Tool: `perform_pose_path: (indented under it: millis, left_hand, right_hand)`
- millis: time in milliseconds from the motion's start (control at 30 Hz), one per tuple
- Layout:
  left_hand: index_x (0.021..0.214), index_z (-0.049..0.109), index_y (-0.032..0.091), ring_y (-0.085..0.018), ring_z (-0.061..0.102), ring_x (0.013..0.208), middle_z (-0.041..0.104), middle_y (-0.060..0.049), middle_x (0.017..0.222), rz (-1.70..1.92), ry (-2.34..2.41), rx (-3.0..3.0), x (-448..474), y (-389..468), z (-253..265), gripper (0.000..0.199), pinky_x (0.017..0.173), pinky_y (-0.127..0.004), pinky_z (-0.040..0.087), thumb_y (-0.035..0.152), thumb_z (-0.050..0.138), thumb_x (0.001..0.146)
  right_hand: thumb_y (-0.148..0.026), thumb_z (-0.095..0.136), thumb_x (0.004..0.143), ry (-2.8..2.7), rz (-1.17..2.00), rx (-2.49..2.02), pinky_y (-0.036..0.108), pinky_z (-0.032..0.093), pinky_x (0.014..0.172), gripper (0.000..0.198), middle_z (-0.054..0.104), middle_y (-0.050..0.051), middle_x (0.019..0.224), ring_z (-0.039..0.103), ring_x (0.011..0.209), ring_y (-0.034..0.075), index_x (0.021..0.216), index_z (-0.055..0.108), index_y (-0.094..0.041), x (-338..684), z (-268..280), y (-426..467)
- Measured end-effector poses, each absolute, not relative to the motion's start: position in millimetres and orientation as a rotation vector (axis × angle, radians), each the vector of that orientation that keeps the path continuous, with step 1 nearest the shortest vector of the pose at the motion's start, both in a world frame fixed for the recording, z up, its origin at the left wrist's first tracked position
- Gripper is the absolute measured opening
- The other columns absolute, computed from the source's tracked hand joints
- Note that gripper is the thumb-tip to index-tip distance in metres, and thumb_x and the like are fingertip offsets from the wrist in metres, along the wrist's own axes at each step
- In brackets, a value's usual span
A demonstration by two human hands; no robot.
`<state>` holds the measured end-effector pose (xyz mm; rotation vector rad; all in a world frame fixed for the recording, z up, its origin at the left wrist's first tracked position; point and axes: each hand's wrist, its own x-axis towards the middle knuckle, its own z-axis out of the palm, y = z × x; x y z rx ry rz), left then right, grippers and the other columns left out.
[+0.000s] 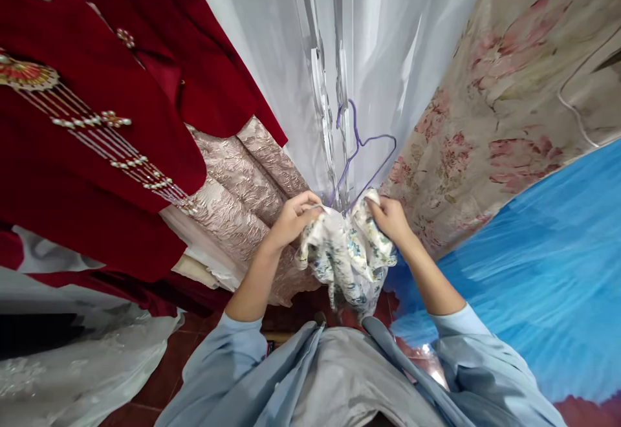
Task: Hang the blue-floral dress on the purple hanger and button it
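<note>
In front of my body hangs a white garment with a blue, green and yellow floral print. My left hand grips its upper left edge, fingers closed on the cloth. On the opposite side my right hand pinches the gathered fabric between thumb and fingers. A purple hanger rises from the top of the garment between both hands, its hook upward near a white rail. The hanger's lower part is hidden by the cloth. What kind of garment it is I cannot tell.
Dark red beaded garments and a pink textured one hang at left. To the right are a beige floral curtain-like fabric and blue tulle. White drapes flank the white rail. Red tiles cover the floor.
</note>
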<state>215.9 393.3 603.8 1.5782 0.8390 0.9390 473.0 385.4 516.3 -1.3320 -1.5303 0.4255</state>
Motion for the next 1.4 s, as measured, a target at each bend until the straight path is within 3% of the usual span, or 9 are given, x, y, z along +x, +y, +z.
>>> perform_pose_path:
  millis: [133, 200, 300, 567, 700, 867, 1100, 1300, 1400]
  left_hand:
    - [0.086, 0.057, 0.016, -0.009, 0.047, 0.055, 0.054, 0.004, 0.064, 0.853, 0.739, 1.606, 244, 414, 596, 0.046, 0.051, -0.019, 0.034, 0.052, 0.083, 0.075]
    - [0.087, 0.055, 0.017, -0.010, 0.048, 0.056, 0.054, 0.003, 0.066, 0.846, 0.690, 1.527, 253, 418, 591, 0.049, 0.053, -0.020, 0.036, 0.056, 0.082, 0.074]
    - [0.087, 0.054, 0.018, -0.009, 0.047, 0.058, 0.053, 0.004, 0.067, 0.863, 0.657, 1.450, 257, 417, 583, 0.049, 0.055, -0.019, 0.035, 0.055, 0.082, 0.075]
    - [0.086, 0.051, 0.019, -0.011, 0.046, 0.059, 0.052, 0.003, 0.069, 0.784, 0.683, 1.552, 235, 432, 603, 0.041, 0.056, -0.022, 0.034, 0.053, 0.073, 0.083]
    - [0.077, 0.048, 0.019, -0.013, 0.046, 0.070, 0.048, 0.002, 0.074, 0.739, 0.773, 2.091, 227, 445, 647, 0.032, 0.064, -0.024, 0.036, 0.042, 0.061, 0.094]
    - [0.080, 0.050, 0.019, -0.012, 0.037, 0.061, 0.039, 0.005, 0.064, 0.823, 1.009, 2.490, 222, 442, 664, 0.026, 0.061, -0.026, 0.031, 0.036, 0.053, 0.099]
    - [0.100, 0.071, 0.020, -0.015, 0.059, 0.072, 0.070, 0.000, 0.082, 1.024, 1.022, 2.566, 209, 446, 650, 0.024, 0.070, -0.026, 0.043, 0.040, 0.058, 0.097]
    - [0.100, 0.075, 0.020, -0.016, 0.064, 0.072, 0.075, -0.002, 0.084, 1.014, 1.054, 2.538, 215, 443, 651, 0.025, 0.070, -0.028, 0.046, 0.039, 0.059, 0.097]
    - [0.103, 0.075, 0.022, -0.017, 0.066, 0.076, 0.076, -0.003, 0.090, 1.036, 1.054, 2.553, 217, 442, 648, 0.022, 0.074, -0.030, 0.048, 0.036, 0.059, 0.098]
  right_hand:
    - [-0.046, 0.056, 0.094, -1.557, 0.375, -1.342, 0.027, 0.037, 0.059, 0.041, 0.054, 0.001, 0.055, 0.048, 0.054, 0.017, 0.063, 0.060, -0.020, 453, 495, 391]
    - [-0.043, 0.053, 0.096, -1.501, 0.342, -1.301, 0.028, 0.044, 0.065, 0.030, 0.070, 0.006, 0.076, 0.060, 0.066, 0.020, 0.093, 0.072, -0.019, 454, 493, 390]
    - [-0.038, 0.051, 0.096, -1.534, 0.315, -1.266, 0.030, 0.049, 0.076, 0.037, 0.075, 0.010, 0.107, 0.069, 0.088, 0.025, 0.126, 0.068, -0.022, 462, 503, 394]
    - [-0.038, 0.046, 0.099, -1.764, 0.360, -1.237, 0.028, 0.040, 0.064, 0.033, 0.065, 0.005, 0.069, 0.060, 0.064, 0.021, 0.076, 0.063, -0.021, 451, 506, 384]
    - [-0.042, 0.049, 0.099, -1.768, 0.428, -1.305, 0.027, 0.033, 0.057, 0.032, 0.058, 0.001, 0.060, 0.052, 0.053, 0.017, 0.078, 0.062, -0.021, 415, 512, 363]
    - [-0.036, 0.049, 0.099, -1.756, 0.464, -1.223, 0.027, 0.035, 0.055, 0.027, 0.063, 0.001, 0.064, 0.054, 0.052, 0.016, 0.088, 0.068, -0.022, 385, 527, 341]
    - [-0.037, 0.062, 0.088, -0.771, -0.010, -1.273, 0.028, 0.045, 0.063, 0.024, 0.060, 0.000, 0.065, 0.054, 0.061, 0.016, 0.075, 0.068, -0.017, 454, 497, 335]
    - [-0.052, 0.057, 0.090, -0.594, 0.049, -1.190, 0.034, 0.051, 0.082, 0.039, 0.067, 0.006, 0.091, 0.063, 0.089, 0.020, 0.095, 0.069, -0.016, 513, 508, 380]
    - [-0.052, 0.063, 0.086, -0.624, 0.109, -1.107, 0.030, 0.051, 0.076, 0.035, 0.063, 0.002, 0.082, 0.061, 0.080, 0.018, 0.084, 0.066, -0.017, 531, 516, 382]
